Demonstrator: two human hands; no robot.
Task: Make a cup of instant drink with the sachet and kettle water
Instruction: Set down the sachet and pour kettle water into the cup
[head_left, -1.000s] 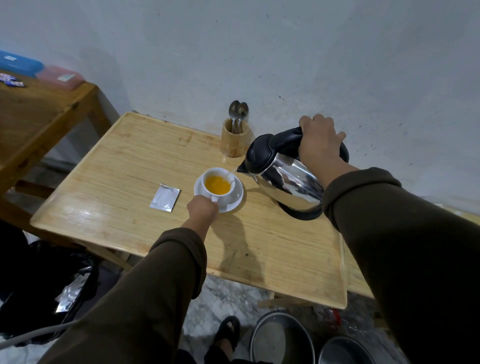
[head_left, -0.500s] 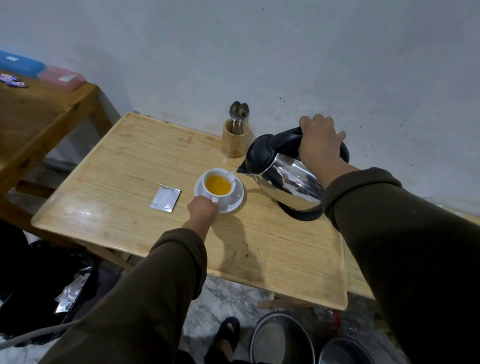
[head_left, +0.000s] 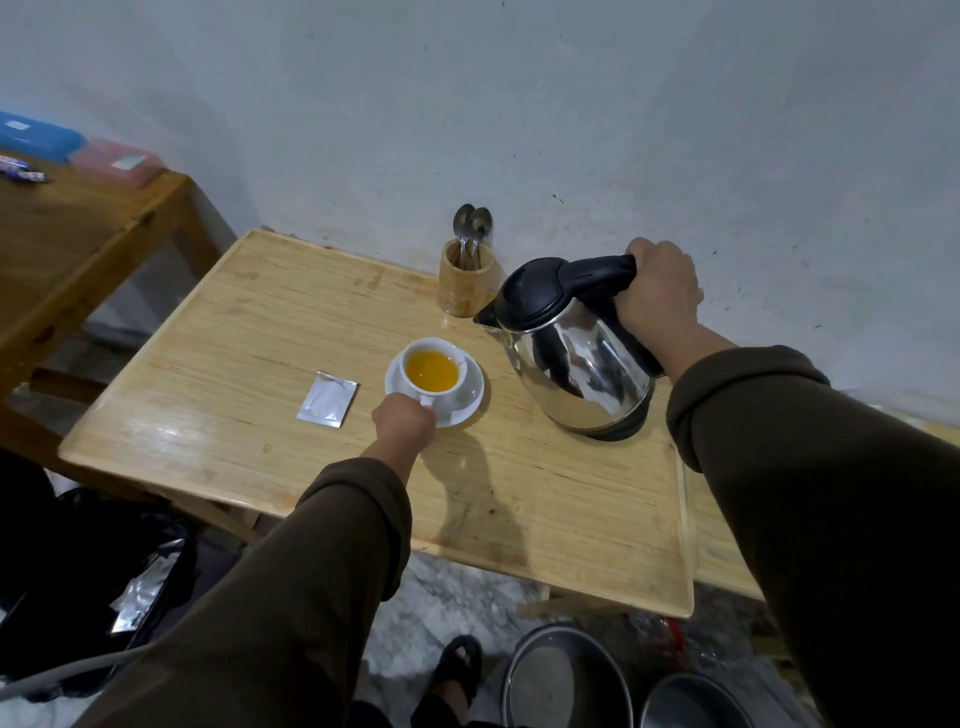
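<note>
A white cup (head_left: 432, 382) filled with orange liquid stands on a white saucer (head_left: 466, 400) near the middle of the light wooden table (head_left: 270, 332). My left hand (head_left: 404, 422) grips the cup's handle at the saucer's near edge. My right hand (head_left: 657, 291) is closed around the black handle of the steel kettle (head_left: 574, 353), which stands nearly upright to the right of the cup, spout pointing left. A torn silver sachet (head_left: 327, 399) lies flat to the left of the saucer.
A wooden holder (head_left: 464, 283) with two spoons stands by the wall behind the cup. A darker table (head_left: 78, 228) with blue and pink boxes is on the left. Metal basins (head_left: 566, 680) sit on the floor below; a black bag (head_left: 78, 571) lies lower left.
The kettle has tipped back from its pouring tilt to nearly upright and moved right, away from the cup. The stream of water has stopped. My left hand stays on the cup.
</note>
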